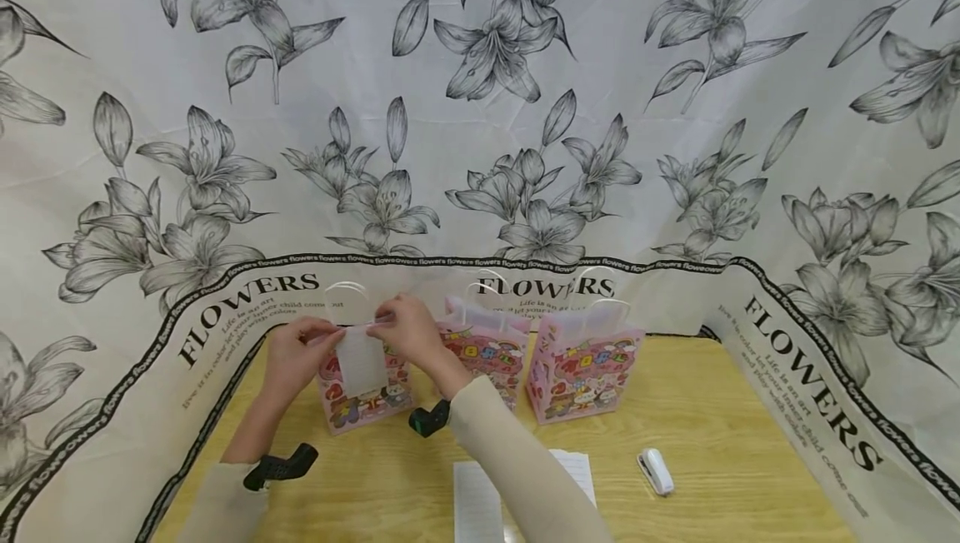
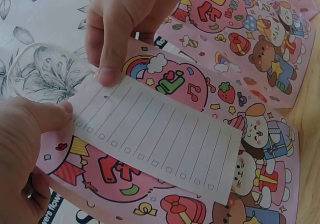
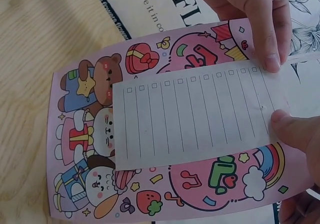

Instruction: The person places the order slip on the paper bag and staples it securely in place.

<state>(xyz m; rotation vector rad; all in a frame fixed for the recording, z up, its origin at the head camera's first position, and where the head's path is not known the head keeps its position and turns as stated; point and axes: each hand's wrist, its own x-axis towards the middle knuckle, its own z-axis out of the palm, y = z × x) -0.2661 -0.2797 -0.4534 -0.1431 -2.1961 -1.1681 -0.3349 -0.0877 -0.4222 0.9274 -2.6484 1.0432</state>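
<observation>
A lined checklist slip (image 2: 160,139) with a column of small boxes lies flat against the front of a pink cartoon gift bag (image 1: 347,414), the leftmost of the bags. My left hand (image 1: 296,353) pinches the slip's top corner against the bag's upper edge, thumb in front. At the other top corner my right hand (image 1: 411,331) does the same, its thumb (image 3: 295,129) pressing on the paper. The fingers behind the bag's rim are partly hidden. In the right wrist view the slip covers the middle of the bag's printed front.
Two similar pink gift bags stand to the right, a middle one (image 1: 495,351) partly behind my right arm and another (image 1: 588,376) beyond it. Lined paper sheets (image 1: 477,497) lie near the front. A small white stapler (image 1: 657,471) rests at their right. A flower-printed curtain (image 1: 495,135) hangs behind.
</observation>
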